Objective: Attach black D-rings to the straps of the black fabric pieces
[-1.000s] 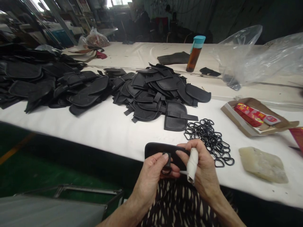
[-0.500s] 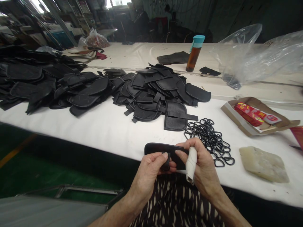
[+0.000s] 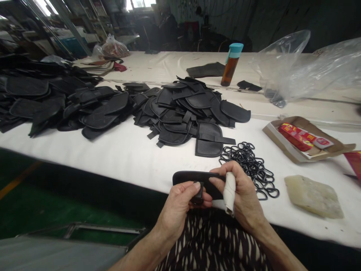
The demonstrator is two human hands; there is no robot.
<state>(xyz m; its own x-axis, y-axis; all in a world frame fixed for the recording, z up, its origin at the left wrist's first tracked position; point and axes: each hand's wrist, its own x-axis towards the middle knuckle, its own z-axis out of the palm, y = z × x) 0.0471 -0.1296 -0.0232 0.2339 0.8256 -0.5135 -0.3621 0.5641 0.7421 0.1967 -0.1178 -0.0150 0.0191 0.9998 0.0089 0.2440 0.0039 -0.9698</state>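
Note:
At the front edge of the table I hold a black leather flap piece (image 3: 183,176) between both hands. My left hand (image 3: 177,205) is closed, its thumb pressing a short folded black strap (image 3: 199,194) against the fingers. My right hand (image 3: 244,195) pinches the right end of the flap piece. A white cloth-wrapped handle (image 3: 229,192) is also kept in that hand; its other end is hidden. Just beyond the right hand lies a pile of black D-rings (image 3: 255,168). One finished-looking flap piece with a strap (image 3: 209,139) lies flat behind the hands.
Heaps of black leather pieces (image 3: 180,101) spread across the left and middle of the table. To the right are a cardboard box (image 3: 272,131) with red packets and a pale waxy block (image 3: 314,196). Farther back stand a bottle (image 3: 231,66) and clear plastic bags (image 3: 299,71).
Both hands stay on the flap piece. The right hand and the wrapped handle have shifted slightly, while the left thumb still presses the strap.

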